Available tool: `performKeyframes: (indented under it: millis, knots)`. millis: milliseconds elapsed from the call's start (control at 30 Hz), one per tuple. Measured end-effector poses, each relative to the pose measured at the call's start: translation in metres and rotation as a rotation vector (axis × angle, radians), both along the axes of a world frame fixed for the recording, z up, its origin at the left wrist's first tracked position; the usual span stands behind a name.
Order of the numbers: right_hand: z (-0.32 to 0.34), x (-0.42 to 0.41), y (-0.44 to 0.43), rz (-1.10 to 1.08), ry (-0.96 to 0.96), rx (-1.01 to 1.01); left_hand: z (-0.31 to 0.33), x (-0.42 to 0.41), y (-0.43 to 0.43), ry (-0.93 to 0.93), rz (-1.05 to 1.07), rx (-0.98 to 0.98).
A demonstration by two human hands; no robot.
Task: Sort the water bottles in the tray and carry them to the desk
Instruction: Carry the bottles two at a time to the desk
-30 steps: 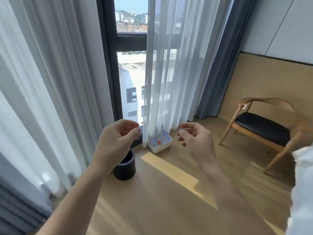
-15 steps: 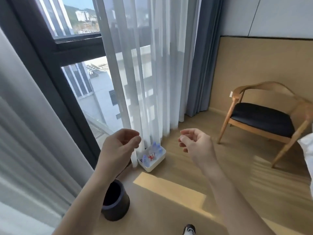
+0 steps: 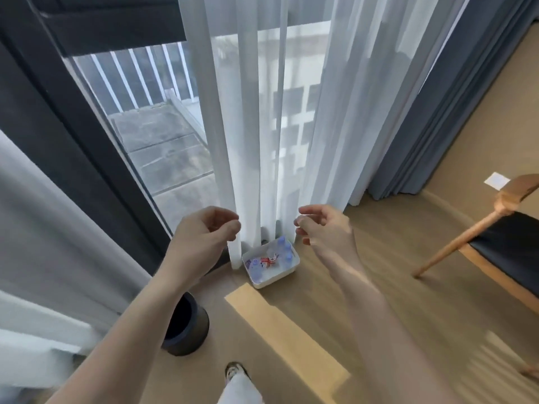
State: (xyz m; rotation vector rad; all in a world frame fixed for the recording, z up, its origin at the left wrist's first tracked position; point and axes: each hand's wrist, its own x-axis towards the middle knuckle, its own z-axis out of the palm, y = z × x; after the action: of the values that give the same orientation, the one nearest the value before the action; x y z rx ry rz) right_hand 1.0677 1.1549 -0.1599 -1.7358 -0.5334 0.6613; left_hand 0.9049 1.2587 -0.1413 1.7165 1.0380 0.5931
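A dark round bin [image 3: 186,328] stands near sheer white curtains [image 3: 262,126]; a wooden chair [image 3: 495,249] sits well apart.

Floor [image 3: 306,316] in front of the tray [image 3: 275,282] is wide open, and its top's open too. Sheer curtain [image 3: 250,141] hangs right against the back edge. Black bin [image 3: 192,333] sits near on the left, chair [image 3: 501,249] well off right.
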Motion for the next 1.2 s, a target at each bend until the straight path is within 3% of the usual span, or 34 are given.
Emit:
performKeyframes:
  millis: [333,567,900,1200]
  knots:
    - [-0.077,0.126,0.113,-0.019,-0.006,-0.244,-0.081,0.159,0.128,0.025,-0.053,-0.135]
    - [-0.170,0.201,0.187,0.025,0.044,-0.371,-0.176,0.224,0.196,0.237,-0.130,-0.211]
    - [-0.403,0.244,0.235,0.172,0.245,-0.632,-0.407,0.247,0.229,0.629,-0.042,-0.412]
    - [-0.645,0.298,0.251,0.595,-0.071,-0.981,-0.644,0.273,0.256,1.008,-0.212,-0.361]
